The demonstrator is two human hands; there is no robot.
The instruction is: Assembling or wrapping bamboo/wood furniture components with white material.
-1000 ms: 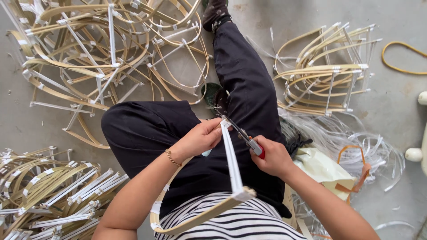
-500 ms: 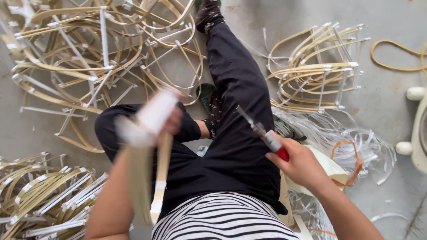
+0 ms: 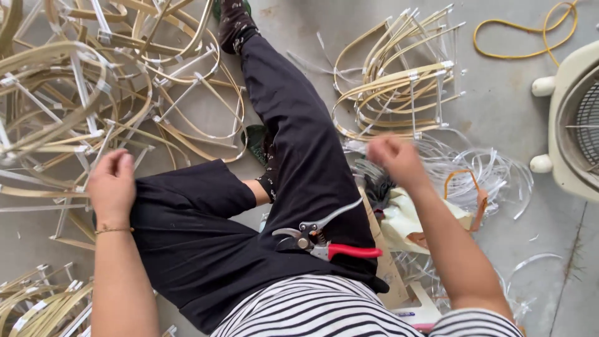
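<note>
Pruning shears (image 3: 324, 240) are lying unheld on the lap, red handle pointing right and blades apart, balancing on dark trousers (image 3: 249, 249). Left hand (image 3: 112, 184) is resting loosely curled on the knee, gripping nothing; right hand (image 3: 394, 159) is blurring over the clear plastic strips (image 3: 493, 171), its grip impossible to tell. Any leg shift risks tipping those open blades onto the concrete floor (image 3: 499, 100).

No packages, labels, signs or screens in view.
</note>
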